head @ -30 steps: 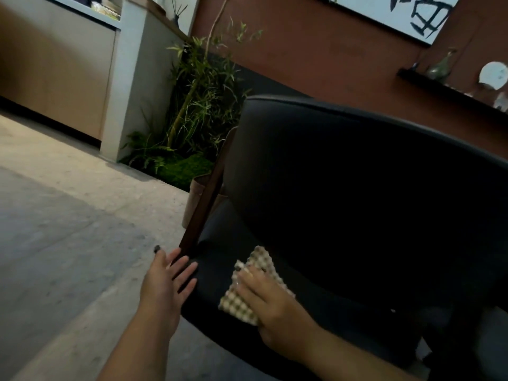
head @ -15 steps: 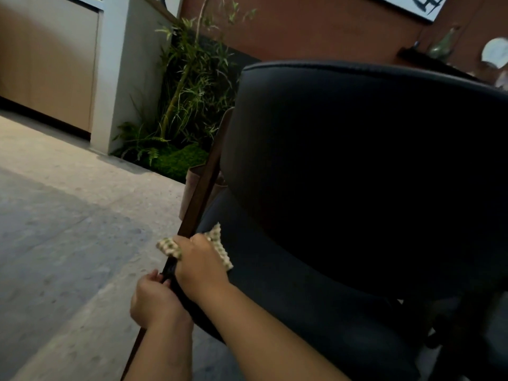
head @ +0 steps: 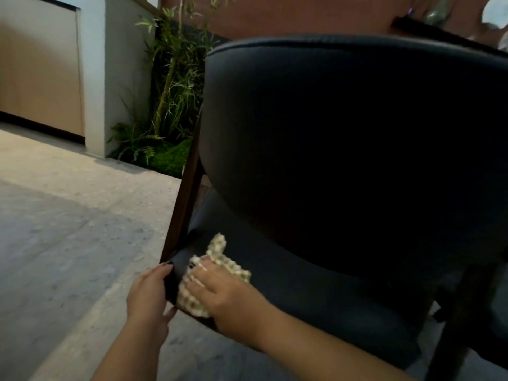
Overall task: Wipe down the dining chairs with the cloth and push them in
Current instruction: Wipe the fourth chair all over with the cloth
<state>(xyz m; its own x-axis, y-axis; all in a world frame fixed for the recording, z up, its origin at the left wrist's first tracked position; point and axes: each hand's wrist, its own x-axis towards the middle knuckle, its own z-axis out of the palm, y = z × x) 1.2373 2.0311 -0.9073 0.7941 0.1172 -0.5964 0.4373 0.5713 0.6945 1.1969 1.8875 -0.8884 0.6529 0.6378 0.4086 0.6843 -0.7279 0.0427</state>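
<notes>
A dark upholstered dining chair (head: pixel 343 149) with a curved backrest and brown wooden legs fills the right of the head view. A checked beige cloth (head: pixel 217 264) lies on the left rear corner of its seat. My right hand (head: pixel 220 290) presses flat on the cloth, fingers straight. My left hand (head: pixel 149 295) grips the seat's corner edge at the base of the wooden back leg (head: pixel 182 207), thumb on top.
Speckled stone floor (head: pixel 68 229) stretches to the left. Green plants (head: pixel 170 105) stand behind the chair beside a white pillar (head: pixel 94 78) and a beige counter wall. A dark shelf (head: pixel 439 31) with ornaments hangs on the reddish wall at upper right.
My right hand has moved the cloth from the wooden leg back onto the seat corner and now lies flat. My left hand has shifted from the leg to the seat edge.
</notes>
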